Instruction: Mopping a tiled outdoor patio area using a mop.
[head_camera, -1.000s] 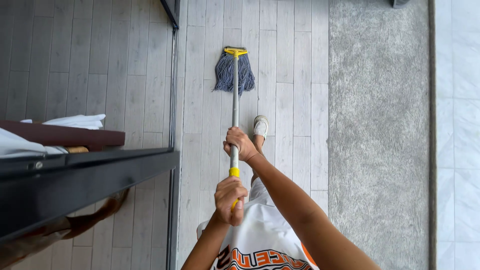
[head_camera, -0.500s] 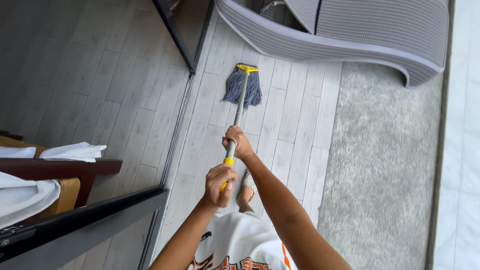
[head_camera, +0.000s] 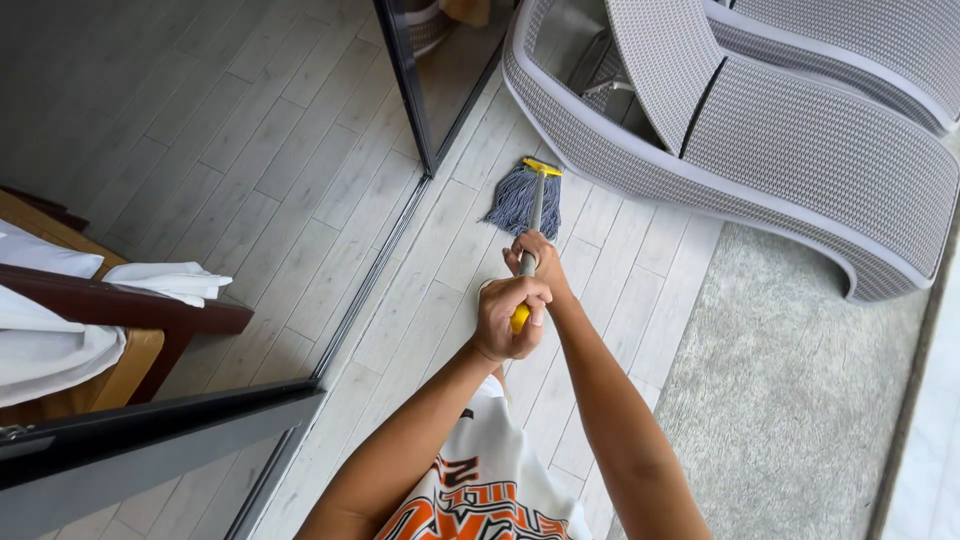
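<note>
Both hands fisted on mop (head_camera: 535, 205) handle: left hand (head_camera: 510, 318) near yellow grip end, right hand (head_camera: 535, 262) just ahead, blue mop head on pale plank floor (head_camera: 420, 270) beside grey wicker lounger (head_camera: 800, 140).

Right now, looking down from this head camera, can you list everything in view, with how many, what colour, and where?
blue string mop with yellow-trimmed metal handle: one, head on the floor by the lounger
grey woven lounge chair: one, upper right
grey rug: one, right
pale plank floor: middle
black-framed glass door: one, left
dark wooden chair: one, left, behind the glass
white cloth: folded, on that chair
left hand: nearer grip on the handle
right hand: grips farther down
</note>
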